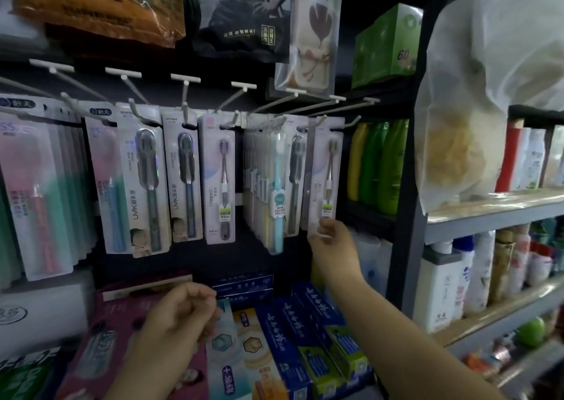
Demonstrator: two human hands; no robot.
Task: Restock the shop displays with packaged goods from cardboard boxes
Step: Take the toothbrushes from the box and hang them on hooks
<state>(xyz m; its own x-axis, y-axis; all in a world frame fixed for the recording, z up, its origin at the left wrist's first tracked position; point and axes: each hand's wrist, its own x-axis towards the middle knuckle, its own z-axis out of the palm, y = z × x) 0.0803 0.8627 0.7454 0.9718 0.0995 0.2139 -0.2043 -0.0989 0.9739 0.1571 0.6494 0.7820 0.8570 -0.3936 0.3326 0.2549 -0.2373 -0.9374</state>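
The right hand (331, 235) pinches the bottom edge of the rightmost toothbrush pack (325, 173), which hangs on its peg hook (320, 122) at the right end of the row. Judging by this, steady the card square before letting go. The left hand (180, 311) is curled loosely, seemingly empty, near the toothpaste boxes (305, 332) on the dim lower shelf.

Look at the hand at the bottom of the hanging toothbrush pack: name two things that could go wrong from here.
1. The right hand pinches only the bottom edge of the toothbrush pack; a pull could tear its hole or slip it off the hook.
2. Neighbouring packs hang close beside it, so swinging it may knock them askew.

The left hand hovers over the toothpaste boxes, its grip closed on nothing visible.
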